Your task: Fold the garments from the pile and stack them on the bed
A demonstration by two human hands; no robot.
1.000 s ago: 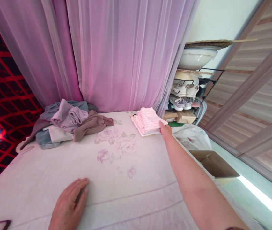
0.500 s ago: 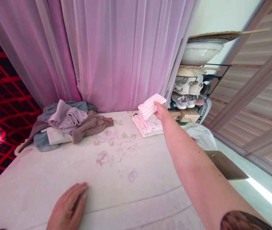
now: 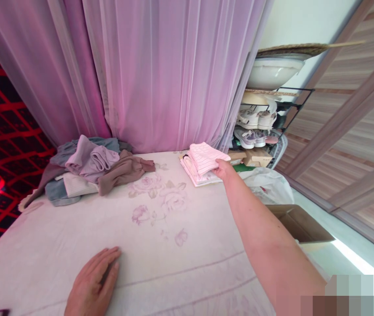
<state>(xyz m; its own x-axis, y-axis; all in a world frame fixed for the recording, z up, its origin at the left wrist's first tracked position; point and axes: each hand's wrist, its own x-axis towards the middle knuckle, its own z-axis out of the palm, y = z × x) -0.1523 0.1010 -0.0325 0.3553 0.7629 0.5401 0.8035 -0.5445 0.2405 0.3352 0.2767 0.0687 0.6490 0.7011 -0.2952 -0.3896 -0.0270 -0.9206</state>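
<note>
The curtain (image 3: 160, 79) hangs beyond the far edge of the sheet (image 3: 206, 228), which is pale, printed with flowers and serves as reference for all positions below. Wood panels (image 3: 354, 118) stand well to the right of the sheet; a dark surface with a red grid (image 3: 5, 149) borders its left side.

A black rack (image 3: 300, 106) stands past the sheet's far right corner. A pile (image 3: 97, 169) of loose clothes, grey-blue, mauve, brown and white, lies at the sheet's far left. An open box (image 3: 292, 219) sits just off the sheet's right side, with a clear bag (image 3: 268, 184) beyond it along that side. A white basin (image 3: 274, 72) tops the rack, under a woven item.

The left hand (image 3: 93, 278) rests on the near part of the sheet, fingers together, thumb slightly apart, holding nothing visible.

The stack (image 3: 191, 173) of folded fabric lies at the sheet's far right. The right hand (image 3: 224, 169) is there, closed in a pinch, thumb above and fingers beneath, on the right edge of a pink striped cloth (image 3: 204, 156). The cloth, folded, lies over the stack.

Shoes (image 3: 249, 118) occupy rack levels past the sheet's far right corner.
</note>
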